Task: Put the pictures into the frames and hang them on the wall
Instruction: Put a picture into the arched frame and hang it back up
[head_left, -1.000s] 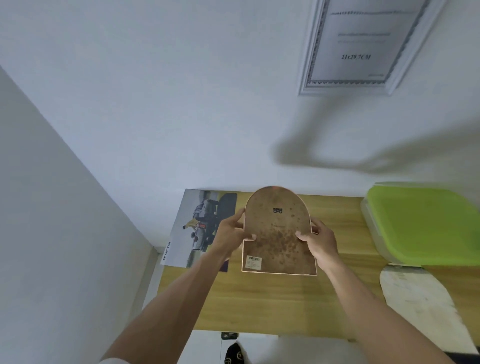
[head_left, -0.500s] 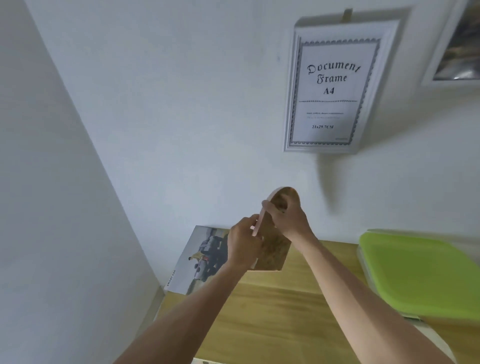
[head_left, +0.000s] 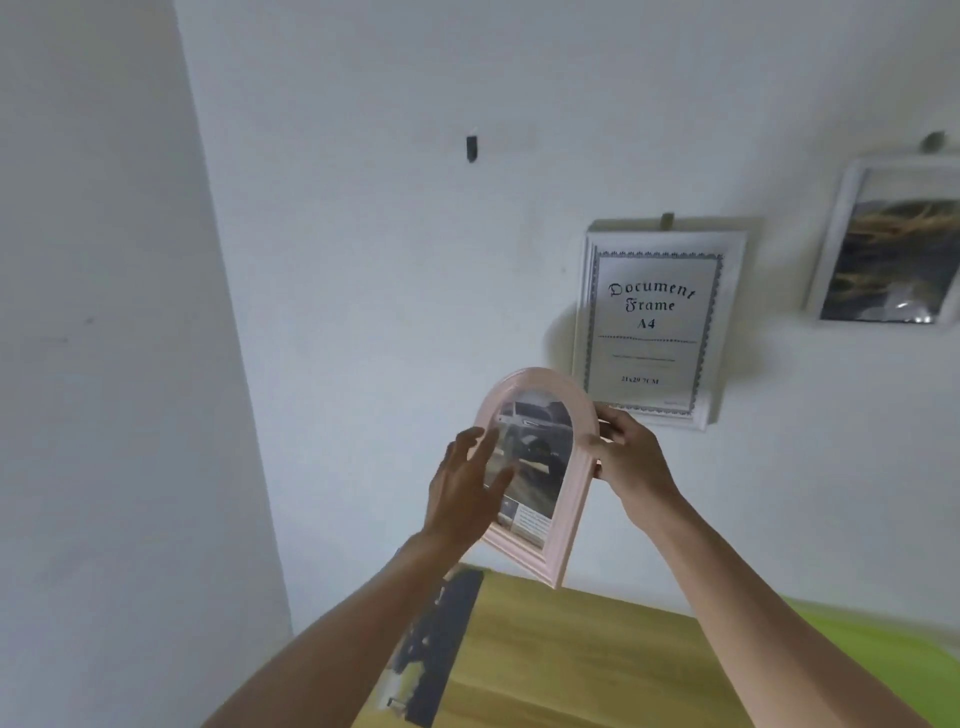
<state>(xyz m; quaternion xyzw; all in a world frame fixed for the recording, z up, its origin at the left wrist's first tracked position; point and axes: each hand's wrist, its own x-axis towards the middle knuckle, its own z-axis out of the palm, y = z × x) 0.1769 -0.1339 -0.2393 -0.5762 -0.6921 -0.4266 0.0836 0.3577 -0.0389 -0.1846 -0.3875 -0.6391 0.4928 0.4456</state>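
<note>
A pink arched frame (head_left: 566, 499) with a car picture behind its glass is held up in front of the wall, its front facing me. My right hand (head_left: 631, 460) grips its right edge near the arch. My left hand (head_left: 465, 486) has its fingers spread and straight, lying over the frame's left side and glass. A dark hook (head_left: 471, 149) sticks out of the wall high up on the left, with nothing on it. A white document frame (head_left: 649, 325) and a second white frame (head_left: 891, 244) with a dark picture hang on the wall to the right.
A loose car picture (head_left: 428, 654) lies at the left end of the wooden table (head_left: 566, 660). A green-lidded box (head_left: 883, 654) sits at the table's right. A side wall closes in on the left.
The frame has been lifted off the table and turned from its brown back to its front. My left hand has let go its grip and spread its fingers. The view tilted up to the wall.
</note>
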